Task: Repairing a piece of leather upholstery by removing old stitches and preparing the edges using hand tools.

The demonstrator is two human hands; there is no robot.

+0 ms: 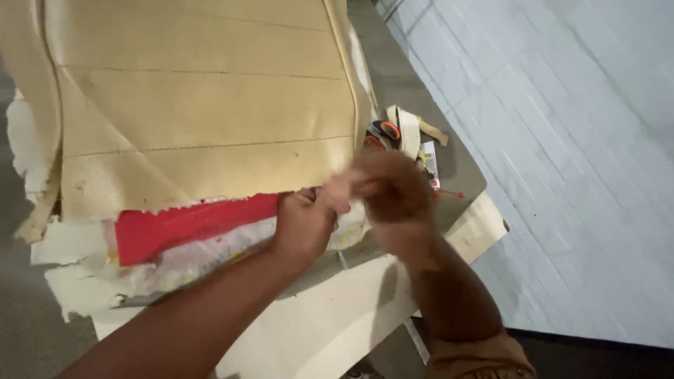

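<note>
A large tan stitched upholstery cover point(203, 105) lies across the table, its lower edge torn. Beneath that edge show a red layer point(189, 224) and white foam backing point(77, 281). My left hand point(303, 223) is closed on the cover's lower right edge. My right hand point(393, 193) is blurred with motion just to the right of it, fingers curled at the same edge; what it grips is unclear.
Orange-handled scissors point(385, 132), a tan strip point(414, 130) and small items lie on the grey table point(414, 77) behind my hands. A pale board point(330, 323) sticks out under the cover. A white tiled floor point(562, 175) is on the right.
</note>
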